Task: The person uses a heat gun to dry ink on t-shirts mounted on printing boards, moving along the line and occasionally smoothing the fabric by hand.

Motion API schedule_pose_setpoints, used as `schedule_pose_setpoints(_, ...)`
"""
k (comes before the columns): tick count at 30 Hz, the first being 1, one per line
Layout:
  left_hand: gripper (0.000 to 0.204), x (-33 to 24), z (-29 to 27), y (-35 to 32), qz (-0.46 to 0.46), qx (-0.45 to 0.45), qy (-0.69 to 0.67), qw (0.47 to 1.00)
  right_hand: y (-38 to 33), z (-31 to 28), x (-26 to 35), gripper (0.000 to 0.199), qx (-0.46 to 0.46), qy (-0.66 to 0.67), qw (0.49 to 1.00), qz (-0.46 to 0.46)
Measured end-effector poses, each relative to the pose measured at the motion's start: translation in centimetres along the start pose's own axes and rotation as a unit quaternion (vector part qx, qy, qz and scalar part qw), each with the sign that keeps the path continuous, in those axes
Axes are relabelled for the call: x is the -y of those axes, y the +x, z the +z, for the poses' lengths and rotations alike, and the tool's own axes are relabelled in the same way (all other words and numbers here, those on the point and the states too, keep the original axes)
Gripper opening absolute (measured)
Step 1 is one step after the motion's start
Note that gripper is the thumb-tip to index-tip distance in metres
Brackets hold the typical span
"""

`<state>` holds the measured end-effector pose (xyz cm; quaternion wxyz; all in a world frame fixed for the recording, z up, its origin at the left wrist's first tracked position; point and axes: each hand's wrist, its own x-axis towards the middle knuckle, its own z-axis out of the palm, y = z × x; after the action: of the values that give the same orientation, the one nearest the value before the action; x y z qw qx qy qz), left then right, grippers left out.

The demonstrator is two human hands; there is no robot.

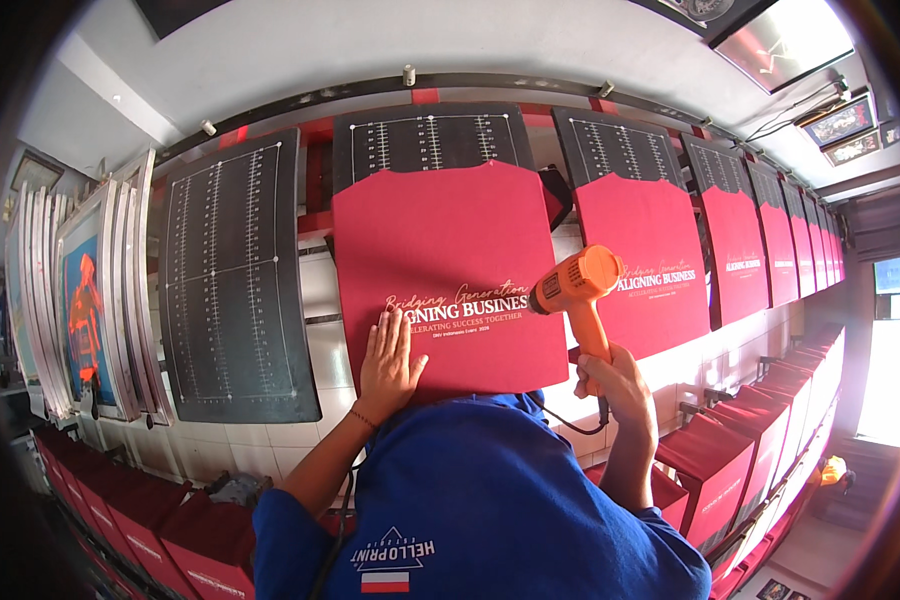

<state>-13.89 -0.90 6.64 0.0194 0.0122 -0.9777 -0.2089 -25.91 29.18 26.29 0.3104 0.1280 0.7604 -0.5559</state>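
The right grip (620, 383) is clasping an orange heat gun (582, 278) above the right edge of a red shirt (440, 230); its barrel is slanting, the nozzle (539, 297) pointing left toward white lettering (470, 304). The left grip (390, 366) is lying flat on the shirt, holding nothing.

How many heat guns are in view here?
1: the orange heat gun, in the right hand, its nozzle toward the red shirt under the left hand. Others may be hidden.

Upright frames (82, 310) stand at left, wall pictures (838, 122) right.
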Motion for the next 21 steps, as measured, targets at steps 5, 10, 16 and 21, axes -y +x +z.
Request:
schedule_pose_setpoints(5,0.076,-0.1,0.3,0.2,-0.037,-0.030,0.007,0.999,-0.3,-0.3,-0.8,0.021,0.006,0.022,1.000,-0.002)
schedule_pose_setpoints(10,0.077,-0.6,0.9,-1.2,-0.030,-0.012,0.014,0.999,-0.5,-0.9,-1.2,0.021,0.002,-0.002,1.000,-0.014)
schedule_pose_setpoints(16,0.075,-1.2,0.6,-1.6,-0.046,-0.044,-0.004,0.998,-0.2,-0.5,-2.0,0.023,0.055,-0.026,0.998,0.000)
schedule_pose_setpoints(21,0.072,-1.1,1.2,-1.4,-0.089,-0.093,0.036,0.991,-0.6,0.3,-1.8,0.024,0.182,-0.042,0.982,0.026)
